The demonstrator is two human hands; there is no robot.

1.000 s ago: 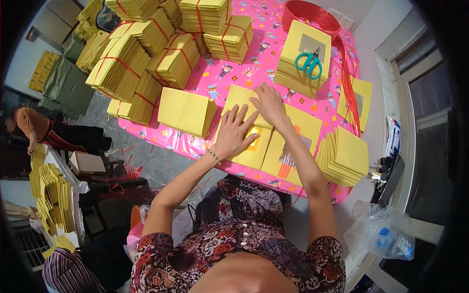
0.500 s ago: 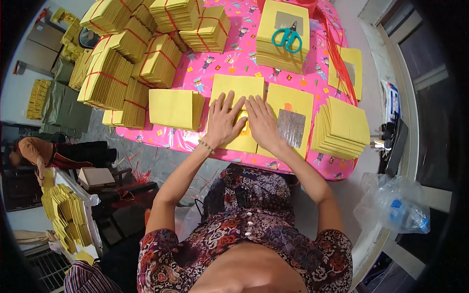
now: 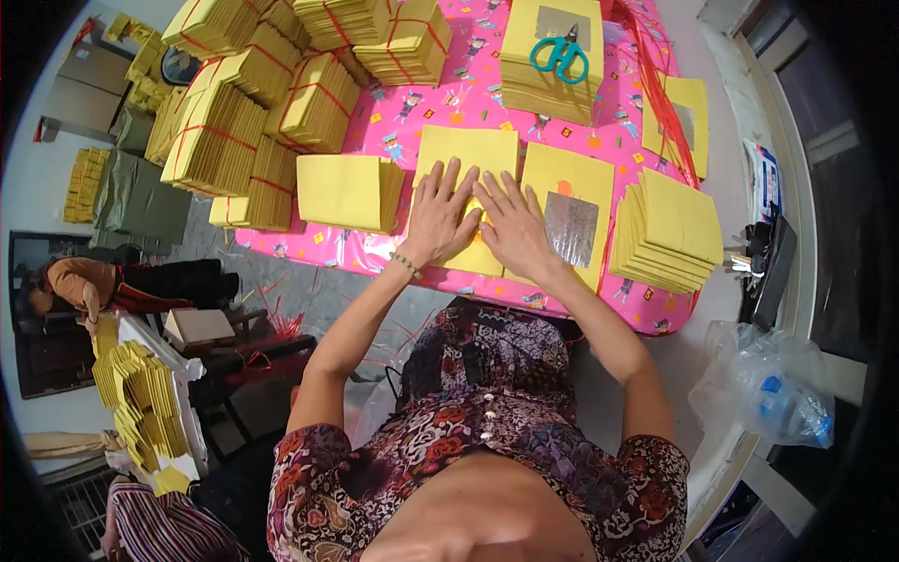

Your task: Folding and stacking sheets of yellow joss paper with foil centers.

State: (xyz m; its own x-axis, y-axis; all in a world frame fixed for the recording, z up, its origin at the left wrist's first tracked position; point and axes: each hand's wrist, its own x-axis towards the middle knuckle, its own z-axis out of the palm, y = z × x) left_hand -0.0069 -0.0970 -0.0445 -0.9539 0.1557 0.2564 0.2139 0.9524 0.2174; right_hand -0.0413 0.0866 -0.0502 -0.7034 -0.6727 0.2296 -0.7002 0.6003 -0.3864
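My left hand (image 3: 440, 220) lies flat with its fingers stretched out on a yellow paper sheet (image 3: 468, 142) in front of me. Beside it my right hand (image 3: 515, 229) rests on the same sheet, fingers spread. A small orange-yellow patch shows between the two hands, mostly covered by them. Just right of my right hand is another yellow sheet (image 3: 543, 173) bearing a silver foil square (image 3: 568, 231) and an orange mark. To the left sits a low stack of folded yellow paper (image 3: 339, 190). A fanned yellow paper stack (image 3: 667, 229) lies at the right.
Bundles tied with red string (image 3: 213, 140) are piled at the far left of the pink patterned tablecloth (image 3: 426, 108). Teal-handled scissors (image 3: 560, 59) lie on a tall yellow stack (image 3: 548, 96). Red strands (image 3: 657, 112) hang nearby. Other people work by a table at left.
The whole view has shifted slightly. Both hands stay on the sheet, and the fingers of my right hand are spread wider.
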